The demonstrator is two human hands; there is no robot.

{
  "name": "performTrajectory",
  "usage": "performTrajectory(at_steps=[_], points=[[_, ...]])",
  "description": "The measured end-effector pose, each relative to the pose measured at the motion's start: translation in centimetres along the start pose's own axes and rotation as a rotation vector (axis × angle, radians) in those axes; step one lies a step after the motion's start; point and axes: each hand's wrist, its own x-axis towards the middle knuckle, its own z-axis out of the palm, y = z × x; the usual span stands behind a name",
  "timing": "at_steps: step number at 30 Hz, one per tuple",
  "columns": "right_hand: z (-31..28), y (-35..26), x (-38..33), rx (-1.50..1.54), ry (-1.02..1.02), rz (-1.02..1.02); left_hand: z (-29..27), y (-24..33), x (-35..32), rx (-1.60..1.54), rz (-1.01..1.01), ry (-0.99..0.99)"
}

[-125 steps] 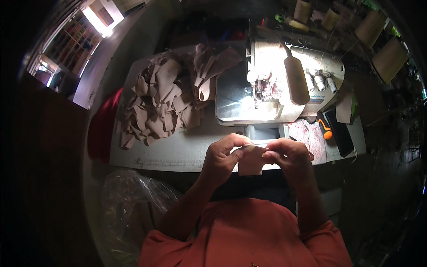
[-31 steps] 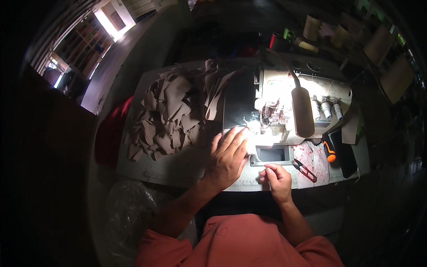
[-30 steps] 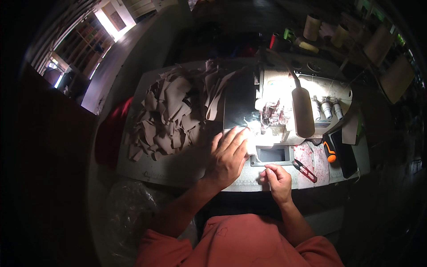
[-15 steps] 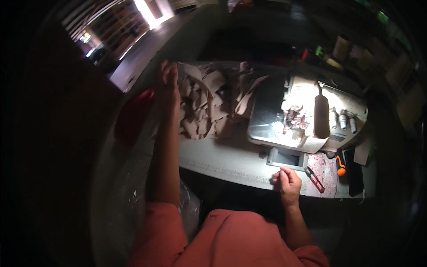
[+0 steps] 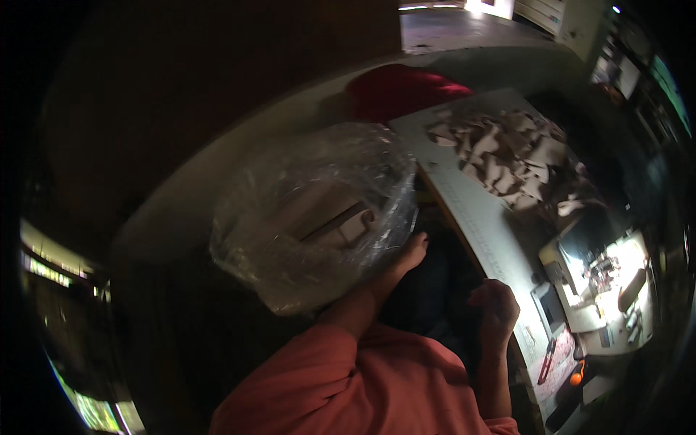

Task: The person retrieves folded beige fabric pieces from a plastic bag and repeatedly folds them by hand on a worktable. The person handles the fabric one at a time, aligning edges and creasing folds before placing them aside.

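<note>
My left hand [image 5: 413, 251] hangs low beside a large clear plastic bag [image 5: 250, 250], close to its right side; its fingers are dim and mostly hidden. Inside the open bag lie beige fabric pieces [image 5: 328, 210]. My right hand [image 5: 499, 308] is at the front edge of the sewing table [image 5: 475, 212], its fingers curled closed; whatever they may hold is hidden. A heap of beige fabric strips [image 5: 507, 156] covers the far part of the table. To the right of that hand stands a lit sewing machine [image 5: 605, 290].
Red-handled thread snips [image 5: 547, 362] lie on the table near the machine, by an orange-tipped tool [image 5: 577, 374] and a dark flat object [image 5: 569, 406]. A red cloth bundle [image 5: 406, 90] sits beyond the plastic bag. At the left is a dark area.
The view has swung left, bringing the plastic bag into the middle. My left hand has come back from beside the fabric heap to the bag. My right hand stays curled near the table edge.
</note>
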Motion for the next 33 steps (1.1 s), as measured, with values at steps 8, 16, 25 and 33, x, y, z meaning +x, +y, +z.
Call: performTrajectory(at_steps=[8, 16, 25, 33], points=[[8.3, -2.5, 5.1, -0.174, -0.223, 0.007, -0.5, -0.2, -2.3, 0.072, 0.131, -0.083], [18.9, 1.1, 10.8, -0.370, -0.610, -0.017, 1.4, 0.5, 0.5, -0.393, 0.410, -0.143], [23.4, 11.5, 15.0, -0.953, -1.495, 0.124, -7.8, 2.4, -8.4, -0.071, 0.489, -0.539], [21.4, 14.5, 14.3, -1.290, -1.053, -0.024, -24.3, -5.7, -15.6, 0.277, -0.136, -0.702]])
